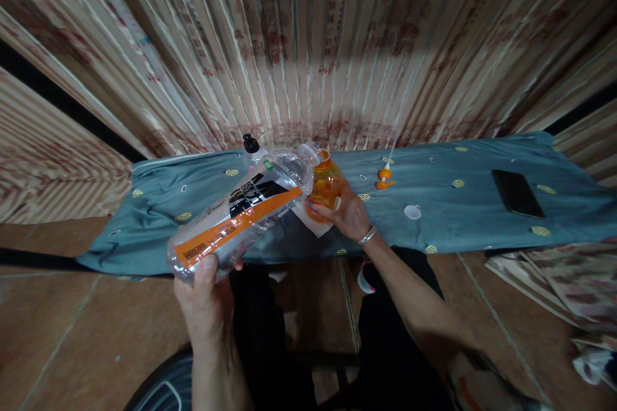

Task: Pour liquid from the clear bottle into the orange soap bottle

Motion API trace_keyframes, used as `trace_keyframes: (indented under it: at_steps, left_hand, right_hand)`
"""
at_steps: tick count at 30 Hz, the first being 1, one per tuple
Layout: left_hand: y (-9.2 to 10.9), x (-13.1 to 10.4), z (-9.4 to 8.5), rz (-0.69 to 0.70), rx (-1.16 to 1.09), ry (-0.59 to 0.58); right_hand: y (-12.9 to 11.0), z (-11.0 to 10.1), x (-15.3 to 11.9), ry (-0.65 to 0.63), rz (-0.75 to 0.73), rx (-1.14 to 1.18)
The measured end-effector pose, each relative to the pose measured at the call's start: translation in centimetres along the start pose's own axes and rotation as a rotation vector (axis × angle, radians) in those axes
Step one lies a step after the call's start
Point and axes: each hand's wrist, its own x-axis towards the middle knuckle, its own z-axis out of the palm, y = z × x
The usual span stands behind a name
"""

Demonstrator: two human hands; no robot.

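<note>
My left hand (207, 298) grips the base of a large clear plastic bottle (236, 212) with an orange, black and white label. The bottle is tilted, its neck up and to the right, close to the mouth of a smaller orange see-through bottle (325, 185). Around that orange bottle my right hand (348, 212) is closed, with a bracelet on the wrist. Whether liquid runs between the two mouths I cannot tell. A sheet of white paper (315, 223) shows beneath the orange bottle. Right of my right hand lies an orange pump head (384, 178) with a clear tube.
A teal patterned cloth (289, 244) covers the narrow bench. Behind the large bottle stands a bottle with a black pump top (250, 143). A white round cap (412, 212) and a dark phone (518, 193) lie to the right. Striped curtains (308, 45) hang behind.
</note>
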Motion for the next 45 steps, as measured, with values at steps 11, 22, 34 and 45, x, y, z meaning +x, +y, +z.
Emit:
trace_keyframes:
  at_steps: [11,22,34,45]
  left_hand:
    - [0.15,-0.07,0.21,-0.004,0.01,-0.022]
    - [0.09,-0.12,0.13,0.007,0.019,-0.003]
    - [0.17,-0.15,0.13,-0.018,0.0,0.01]
    - [0.31,-0.11,0.25,0.01,0.016,-0.009]
  right_hand:
    - [-0.08,-0.07,-0.07,-0.002,-0.009,-0.007]
    - [0.13,0.08,-0.09,0.01,-0.008,0.001]
    - [-0.07,-0.02,-0.07,0.003,0.002,0.003]
    - [0.32,0.19,-0.14,0.009,0.003,-0.023]
